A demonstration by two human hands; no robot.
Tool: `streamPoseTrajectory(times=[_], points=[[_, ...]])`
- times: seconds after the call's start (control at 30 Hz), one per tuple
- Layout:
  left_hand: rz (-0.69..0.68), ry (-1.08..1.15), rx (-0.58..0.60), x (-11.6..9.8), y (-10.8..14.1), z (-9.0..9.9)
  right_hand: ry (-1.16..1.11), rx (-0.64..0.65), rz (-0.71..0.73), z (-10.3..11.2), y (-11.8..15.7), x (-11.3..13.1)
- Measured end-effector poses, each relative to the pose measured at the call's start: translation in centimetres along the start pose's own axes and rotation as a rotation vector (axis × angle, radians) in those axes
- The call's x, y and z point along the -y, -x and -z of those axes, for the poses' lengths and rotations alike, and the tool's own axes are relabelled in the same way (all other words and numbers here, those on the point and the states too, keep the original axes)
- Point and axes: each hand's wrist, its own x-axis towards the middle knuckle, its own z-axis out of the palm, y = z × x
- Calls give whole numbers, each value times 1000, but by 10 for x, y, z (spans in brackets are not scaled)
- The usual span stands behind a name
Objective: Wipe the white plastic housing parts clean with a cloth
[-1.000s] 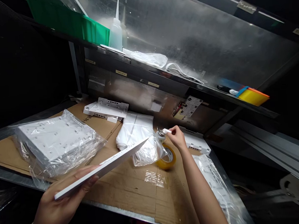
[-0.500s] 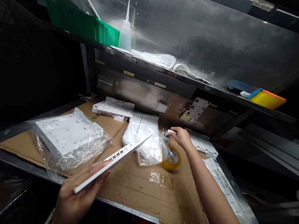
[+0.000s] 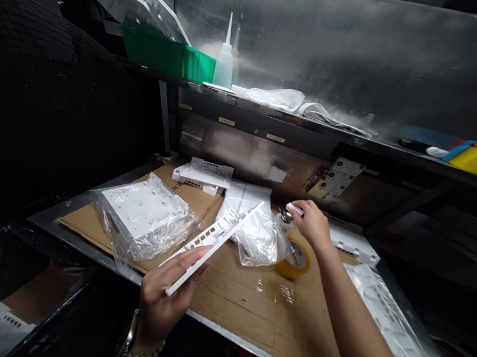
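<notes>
My left hand (image 3: 169, 298) grips one end of a thin white plastic housing panel (image 3: 221, 239). The panel points away from me at a tilt, and a row of rectangular cutouts shows along its far side. My right hand (image 3: 312, 225) pinches a small white pad (image 3: 295, 209), perhaps folded cloth, at the metal top of a small bottle (image 3: 285, 220). Whether the pad touches that top I cannot tell. Just in front of the bottle lies a yellow tape roll (image 3: 302, 265). Clear plastic bags (image 3: 261, 244) are heaped beyond the panel.
Bagged white housing (image 3: 143, 206) lies on cardboard (image 3: 246, 302) at left. More white housings (image 3: 208, 172) sit behind, with others (image 3: 351, 241) at right. A shelf (image 3: 267, 112) above holds a green bin (image 3: 170, 59) and a nozzle bottle (image 3: 224, 66).
The view has swung left, so the scene sits further right. The panel in my left hand has turned to show more of its cutout side. My right hand stays by the bottle with the pad.
</notes>
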Motion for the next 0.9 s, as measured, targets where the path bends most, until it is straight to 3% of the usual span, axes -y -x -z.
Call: streamPoseTrajectory(times=[0.1,0.17,0.3,0.53,0.67,0.83,0.9], points=[[-16,5,22,0,1,-4,-197,-100,112,20,51,49],[-28,8,55,0,2,-7,-514,-179,275,28,92,86],[-52,34,129,-3,4,-11,-719,-126,471,25,147,139],[-94,64,140,-12,4,-17,-691,-237,401,10,160,146],[-50,114,149,-14,7,-20,-748,-210,493,12,163,147],[-91,99,120,-14,8,-23,-664,-321,355,14,157,142],[-93,98,116,-15,7,-23,-676,-338,380,14,162,147]])
